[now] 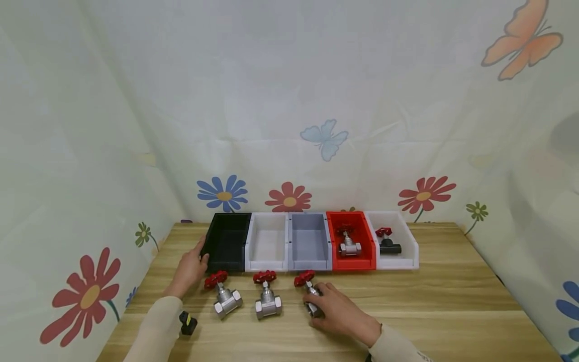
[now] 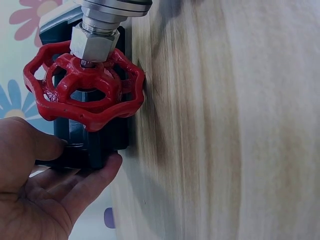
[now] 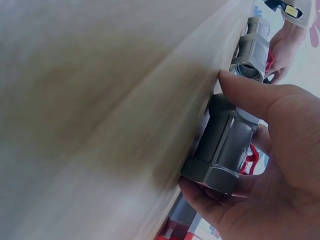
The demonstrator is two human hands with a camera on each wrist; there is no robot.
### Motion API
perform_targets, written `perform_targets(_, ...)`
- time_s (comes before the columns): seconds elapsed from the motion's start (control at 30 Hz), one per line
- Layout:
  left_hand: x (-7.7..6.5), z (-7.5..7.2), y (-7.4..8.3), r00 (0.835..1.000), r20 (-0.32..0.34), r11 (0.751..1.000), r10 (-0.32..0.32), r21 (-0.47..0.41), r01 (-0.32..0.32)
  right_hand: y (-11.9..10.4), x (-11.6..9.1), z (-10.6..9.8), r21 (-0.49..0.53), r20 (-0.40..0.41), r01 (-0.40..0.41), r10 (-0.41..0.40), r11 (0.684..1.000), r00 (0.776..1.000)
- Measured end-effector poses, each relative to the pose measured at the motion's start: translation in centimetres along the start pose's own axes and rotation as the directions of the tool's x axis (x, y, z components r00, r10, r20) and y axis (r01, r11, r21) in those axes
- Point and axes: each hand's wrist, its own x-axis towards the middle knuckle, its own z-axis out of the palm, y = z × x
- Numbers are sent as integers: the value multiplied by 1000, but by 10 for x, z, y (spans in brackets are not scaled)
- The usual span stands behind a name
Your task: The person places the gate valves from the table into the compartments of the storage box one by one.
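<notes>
At the left end of the bin row, my left hand grips the side of a black bin. In the left wrist view the thumb lies over the bin's edge, with the fingers round its outside. My right hand holds the silver body of a gate valve between thumb and fingers, close over the table. That valve's red handwheel points toward the bins. Two similar valves lie to its left, a middle one and a left one near my left hand.
Right of the black bin stand a white bin, a grey bin, a red bin holding a silver valve, and another white bin holding a black-bodied valve. A patterned curtain hangs behind the wooden table.
</notes>
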Motion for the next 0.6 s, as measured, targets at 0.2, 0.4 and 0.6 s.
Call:
perform_targets(0.2, -1, 1, 0, 1000, -16, 1000, 12, 1, -12, 1, 0, 0, 0, -10, 13, -13, 1000, 1000)
perform_targets(0.4, -1, 2, -1, 999, -41, 999, 36, 5, -36, 1, 1, 1, -17, -24, 35, -36, 999, 999)
perform_targets(0.6, 0, 3, -3, 998, -44, 999, 41, 6, -41, 3, 3, 2, -19, -20, 36, -37, 999, 999)
